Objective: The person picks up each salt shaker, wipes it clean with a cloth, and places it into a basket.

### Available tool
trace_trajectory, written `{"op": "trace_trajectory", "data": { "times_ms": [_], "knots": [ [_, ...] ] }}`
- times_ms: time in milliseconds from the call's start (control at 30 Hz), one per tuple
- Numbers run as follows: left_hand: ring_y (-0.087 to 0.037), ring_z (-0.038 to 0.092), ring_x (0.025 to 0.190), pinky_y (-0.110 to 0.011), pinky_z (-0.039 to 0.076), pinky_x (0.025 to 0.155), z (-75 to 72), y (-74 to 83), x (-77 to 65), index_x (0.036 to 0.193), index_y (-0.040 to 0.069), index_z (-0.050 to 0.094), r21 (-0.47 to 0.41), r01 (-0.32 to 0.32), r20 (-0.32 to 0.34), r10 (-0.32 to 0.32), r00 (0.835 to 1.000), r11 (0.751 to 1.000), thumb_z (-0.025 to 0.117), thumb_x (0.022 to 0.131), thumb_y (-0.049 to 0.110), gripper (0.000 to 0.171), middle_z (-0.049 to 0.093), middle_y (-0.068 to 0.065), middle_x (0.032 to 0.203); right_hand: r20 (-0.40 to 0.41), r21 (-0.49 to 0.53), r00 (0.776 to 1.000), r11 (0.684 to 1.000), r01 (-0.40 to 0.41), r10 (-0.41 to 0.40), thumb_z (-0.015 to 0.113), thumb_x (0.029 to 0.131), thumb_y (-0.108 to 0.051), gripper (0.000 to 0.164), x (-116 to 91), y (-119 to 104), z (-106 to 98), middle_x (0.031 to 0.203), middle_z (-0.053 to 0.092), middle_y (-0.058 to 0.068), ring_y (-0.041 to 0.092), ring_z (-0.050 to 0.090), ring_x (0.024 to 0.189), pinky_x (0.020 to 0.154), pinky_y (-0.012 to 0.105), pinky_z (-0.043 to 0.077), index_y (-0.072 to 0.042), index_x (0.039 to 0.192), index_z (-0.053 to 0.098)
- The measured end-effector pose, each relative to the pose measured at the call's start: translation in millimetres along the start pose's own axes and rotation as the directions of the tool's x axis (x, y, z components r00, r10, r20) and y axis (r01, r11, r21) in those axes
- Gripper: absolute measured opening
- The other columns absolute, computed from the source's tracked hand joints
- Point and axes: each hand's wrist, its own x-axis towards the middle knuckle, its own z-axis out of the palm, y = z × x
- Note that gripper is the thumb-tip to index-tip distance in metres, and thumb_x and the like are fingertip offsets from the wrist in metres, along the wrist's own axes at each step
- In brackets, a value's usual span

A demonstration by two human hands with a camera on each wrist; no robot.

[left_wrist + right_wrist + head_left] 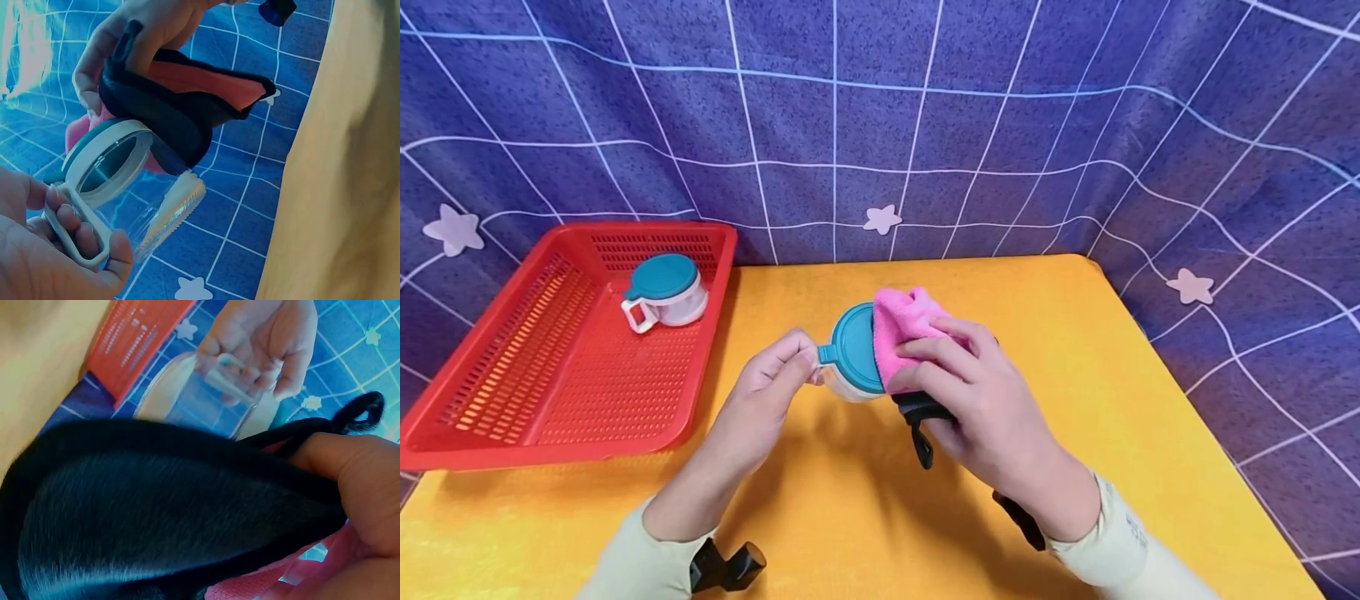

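Note:
A clear jar [150,206] with a teal lid [855,348] and a white handle [75,231] is held above the table, tilted. My left hand [775,375] grips it by the handle, fingers curled through the loop. On the jar's right side my right hand [973,392] holds a pink cloth [906,329] with a dark underside and black edging, pressed against the lid. A black hanging loop [922,447] dangles from the cloth. In the right wrist view the dark side of the cloth [156,512] covers much of the jar.
A red perforated basket [707,367] stands at the left of the yellow table [850,517]. Inside it sits another jar [681,307] with a teal lid and white handle. Behind the table hangs a blue curtain [790,125] with white grid lines and stars.

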Motion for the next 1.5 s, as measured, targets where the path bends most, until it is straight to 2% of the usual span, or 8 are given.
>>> {"op": "trace_trajectory", "data": {
  "times_ms": [233, 367, 633, 800, 900, 1033, 1300, 1500],
  "knots": [
    [-0.028, 0.049, 0.089, -0.035, 0.041, 0.077, -1.6, 0.7, -3.0, 0.085, 0.002, 0.052, 0.097, -0.075, 0.066, 0.069, 0.995, 0.992, 0.047, 0.106, 0.006, 0.022, 0.048, -0.010, 0.087, 0.043, 0.082, 0.993, 0.990, -0.116, 0.113, 0.064, 0.077, 0.006, 0.037, 5.9, 12.8, -4.3, 0.122, 0.067, 0.003, 0.034, 0.054, 0.122, 0.108, 0.045, 0.041, -0.016, 0.106, 0.072],
    [-0.027, 0.050, 0.087, -0.033, 0.043, 0.076, -0.5, 0.3, -3.8, 0.085, 0.004, 0.053, 0.106, -0.085, 0.100, 0.074, 0.992, 0.991, 0.048, 0.106, 0.006, 0.022, 0.049, -0.009, 0.087, 0.057, 0.089, 0.990, 0.986, -0.137, 0.133, 0.065, 0.076, 0.007, 0.038, 12.1, 15.9, -4.9, 0.122, 0.067, 0.003, 0.031, 0.054, 0.119, 0.104, 0.043, 0.043, -0.016, 0.106, 0.072],
    [-0.027, 0.053, 0.089, -0.033, 0.045, 0.078, 4.8, -6.4, -2.0, 0.088, 0.003, 0.056, 0.087, -0.030, 0.100, 0.022, 0.995, 0.996, 0.051, 0.108, 0.014, 0.024, 0.053, -0.011, 0.088, 0.084, -0.036, 0.996, 0.999, -0.016, 0.019, 0.073, 0.077, 0.008, 0.036, 24.7, 11.2, 2.4, 0.117, 0.068, 0.005, 0.034, 0.058, 0.117, 0.101, 0.049, 0.047, -0.015, 0.104, 0.071],
    [-0.027, 0.053, 0.090, -0.035, 0.044, 0.082, 6.6, -10.6, 0.2, 0.089, 0.001, 0.055, 0.046, 0.037, 0.055, -0.040, 0.998, 0.998, 0.049, 0.109, 0.015, 0.026, 0.054, -0.014, 0.087, 0.117, -0.172, 0.989, 0.980, 0.104, -0.085, 0.071, 0.087, 0.005, 0.026, 27.8, -3.5, 6.4, 0.112, 0.070, 0.003, 0.033, 0.062, 0.114, 0.103, 0.042, 0.048, -0.015, 0.104, 0.074],
    [-0.027, 0.052, 0.090, -0.034, 0.043, 0.083, 6.1, -11.8, 2.1, 0.087, -0.001, 0.054, 0.018, 0.060, 0.025, -0.060, 0.998, 0.998, 0.049, 0.109, 0.015, 0.028, 0.052, -0.015, 0.086, 0.134, -0.215, 0.985, 0.968, 0.132, -0.105, 0.069, 0.091, 0.002, 0.024, 25.5, -12.3, 5.7, 0.113, 0.071, 0.002, 0.032, 0.062, 0.114, 0.103, 0.039, 0.048, -0.017, 0.103, 0.076],
    [-0.027, 0.051, 0.091, -0.033, 0.041, 0.084, 3.8, -11.0, 3.3, 0.087, -0.003, 0.053, 0.011, 0.069, -0.018, -0.069, 0.997, 0.998, 0.049, 0.109, 0.016, 0.030, 0.051, -0.014, 0.086, 0.147, -0.219, 0.985, 0.968, 0.124, -0.093, 0.069, 0.088, 0.004, 0.028, 19.3, -17.2, 2.8, 0.116, 0.070, 0.002, 0.033, 0.061, 0.116, 0.104, 0.040, 0.048, -0.019, 0.103, 0.076],
    [-0.027, 0.050, 0.093, -0.034, 0.041, 0.083, -1.8, -2.4, -1.8, 0.089, -0.003, 0.052, 0.043, 0.037, -0.058, -0.034, 0.998, 0.998, 0.049, 0.109, 0.015, 0.027, 0.051, -0.016, 0.089, 0.129, -0.089, 0.992, 0.996, 0.027, -0.015, 0.070, 0.071, 0.016, 0.048, 10.0, 1.6, -4.9, 0.121, 0.066, 0.006, 0.035, 0.057, 0.122, 0.103, 0.049, 0.048, -0.018, 0.106, 0.073],
    [-0.027, 0.048, 0.085, -0.033, 0.040, 0.076, 2.0, 1.6, -6.8, 0.086, 0.001, 0.053, 0.097, -0.051, -0.011, 0.052, 0.999, 0.994, 0.049, 0.107, 0.008, 0.023, 0.050, -0.012, 0.087, 0.052, 0.034, 0.999, 0.999, -0.016, 0.015, 0.066, 0.072, 0.024, 0.052, 14.2, 23.9, -7.5, 0.120, 0.066, 0.009, 0.035, 0.059, 0.112, 0.100, 0.045, 0.049, -0.014, 0.106, 0.073]
  ]
}}
